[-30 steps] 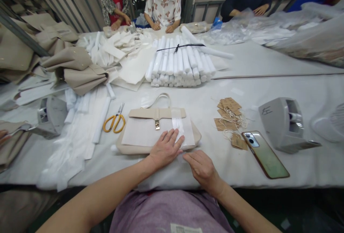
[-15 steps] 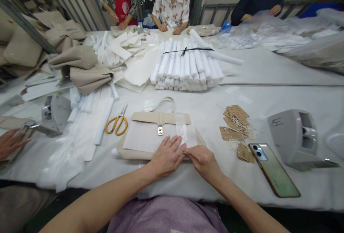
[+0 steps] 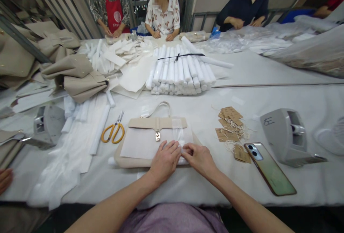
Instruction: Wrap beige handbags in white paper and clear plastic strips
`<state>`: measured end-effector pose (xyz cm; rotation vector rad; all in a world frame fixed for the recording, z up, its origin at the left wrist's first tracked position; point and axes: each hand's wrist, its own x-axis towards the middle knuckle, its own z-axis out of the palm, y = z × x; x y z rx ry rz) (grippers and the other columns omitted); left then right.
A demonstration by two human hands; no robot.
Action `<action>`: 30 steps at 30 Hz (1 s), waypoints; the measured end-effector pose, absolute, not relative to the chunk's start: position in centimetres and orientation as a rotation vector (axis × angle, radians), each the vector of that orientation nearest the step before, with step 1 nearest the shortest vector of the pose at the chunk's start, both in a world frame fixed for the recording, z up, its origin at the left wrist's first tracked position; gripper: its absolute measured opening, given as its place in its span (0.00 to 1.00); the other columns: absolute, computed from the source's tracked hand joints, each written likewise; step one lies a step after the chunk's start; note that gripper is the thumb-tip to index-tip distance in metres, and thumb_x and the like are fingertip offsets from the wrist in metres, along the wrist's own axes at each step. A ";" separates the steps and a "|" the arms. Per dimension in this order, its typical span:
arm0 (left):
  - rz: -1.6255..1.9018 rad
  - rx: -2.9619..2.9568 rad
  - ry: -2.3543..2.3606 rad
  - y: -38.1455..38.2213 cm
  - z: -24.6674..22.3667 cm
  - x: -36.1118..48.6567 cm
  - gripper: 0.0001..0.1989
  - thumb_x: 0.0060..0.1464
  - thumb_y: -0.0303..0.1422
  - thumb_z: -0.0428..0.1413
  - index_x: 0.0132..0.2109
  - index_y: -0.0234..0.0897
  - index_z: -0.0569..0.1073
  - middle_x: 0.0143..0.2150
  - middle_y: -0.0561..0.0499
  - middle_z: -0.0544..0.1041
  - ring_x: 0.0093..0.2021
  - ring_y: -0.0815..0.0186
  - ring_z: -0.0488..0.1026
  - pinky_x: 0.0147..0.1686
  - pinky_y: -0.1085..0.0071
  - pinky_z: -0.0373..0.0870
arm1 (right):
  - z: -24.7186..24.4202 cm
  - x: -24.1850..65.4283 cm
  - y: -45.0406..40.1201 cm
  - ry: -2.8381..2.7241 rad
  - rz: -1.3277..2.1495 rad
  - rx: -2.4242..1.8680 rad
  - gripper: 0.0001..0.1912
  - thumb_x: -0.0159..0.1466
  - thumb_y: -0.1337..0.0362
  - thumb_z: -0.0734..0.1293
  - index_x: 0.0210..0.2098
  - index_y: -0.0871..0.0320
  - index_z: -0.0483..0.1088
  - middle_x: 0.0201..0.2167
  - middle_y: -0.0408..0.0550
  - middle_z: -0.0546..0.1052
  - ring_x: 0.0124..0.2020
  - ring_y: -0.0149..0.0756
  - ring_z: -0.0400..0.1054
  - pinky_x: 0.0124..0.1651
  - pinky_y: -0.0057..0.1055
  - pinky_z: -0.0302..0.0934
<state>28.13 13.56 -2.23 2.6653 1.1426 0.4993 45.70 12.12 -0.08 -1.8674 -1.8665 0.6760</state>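
Observation:
A beige handbag [image 3: 142,123] lies flat before me, its handle [image 3: 167,107] pointing away and its metal clasp [image 3: 157,136] facing up. Between flap and body rests a white sheet [image 3: 138,146]. A clear plastic strip [image 3: 177,125] runs over the right part of the flap and down the front. My left hand [image 3: 166,158] lies on the lower front of the bag, fingers stretched out. Just right of it, my right hand [image 3: 201,158] pinches at the strip's lower end near the bag's bottom edge; its fingertips partly hide that spot.
Yellow-handled scissors [image 3: 113,132] lie left of the bag. Brown tags [image 3: 228,116], a phone [image 3: 271,168] and a tape dispenser [image 3: 285,136] are to the right. Behind is a tied bundle of white rolls [image 3: 180,68]. Another dispenser [image 3: 47,125] stands left. Co-workers are across the table.
The view has shifted slightly. My right fingers have opened out from a tighter curl into a pinch by the strip's end. A neighbour's hand at left has drawn back toward the edge.

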 end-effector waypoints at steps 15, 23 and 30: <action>0.687 2.975 1.180 7.8 -6.3 27.9 0.22 0.60 0.32 0.48 0.61 0.40 0.65 0.61 0.47 0.69 0.60 0.60 0.63 0.62 0.58 0.53 | -0.7 44.9 10.3 -1.867 0.328 -1.755 0.06 0.59 0.70 0.64 0.36 0.56 0.67 0.29 0.48 0.77 0.33 0.38 0.71 0.39 0.35 0.63; 0.916 2.832 1.113 7.5 -8.2 28.0 0.16 0.60 0.35 0.47 0.51 0.40 0.73 0.54 0.44 0.74 0.57 0.56 0.66 0.59 0.54 0.54 | -3.0 44.0 5.5 -2.060 0.012 -1.490 0.22 0.66 0.55 0.60 0.56 0.60 0.63 0.52 0.55 0.73 0.56 0.42 0.63 0.63 0.49 0.46; 0.820 2.966 1.135 7.5 -7.6 28.4 0.20 0.61 0.35 0.46 0.58 0.40 0.68 0.58 0.45 0.71 0.57 0.56 0.65 0.58 0.56 0.53 | -2.6 45.7 5.3 -1.957 0.116 -1.556 0.25 0.66 0.53 0.61 0.57 0.59 0.62 0.51 0.54 0.74 0.57 0.48 0.62 0.63 0.61 0.41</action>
